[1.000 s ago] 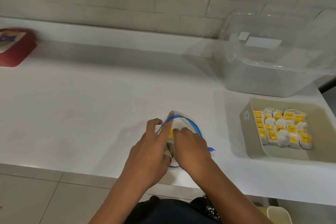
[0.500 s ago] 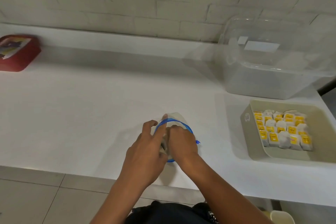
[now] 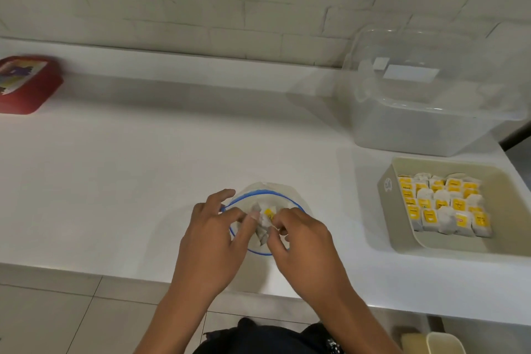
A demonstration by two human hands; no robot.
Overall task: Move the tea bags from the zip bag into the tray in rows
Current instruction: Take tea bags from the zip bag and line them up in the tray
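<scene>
White countertop (image 3: 143, 181) under a painted brick wall carries the whole job, and both hands meet near its front edge over the zip bag (image 3: 265, 194), whose blue-rimmed mouth gapes upward. The left hand (image 3: 212, 250) has its fingers curled at the left side of the rim, apparently holding the mouth open. The right hand (image 3: 304, 247) pinches a tea bag (image 3: 265, 223) just at the opening, yellow tag uppermost, the paper hanging down into the bag. The tray (image 3: 386, 201) lies well off to the right, so the right hand is the nearer one for the carry. Its tea bags (image 3: 442, 204) stand in rows running left to right, filling the far part and leaving bare floor nearest the person. Writing on the yellow tags is too small to read. Farther out sit a clear lidded bin (image 3: 431, 112) and a red box (image 3: 28, 83).
</scene>
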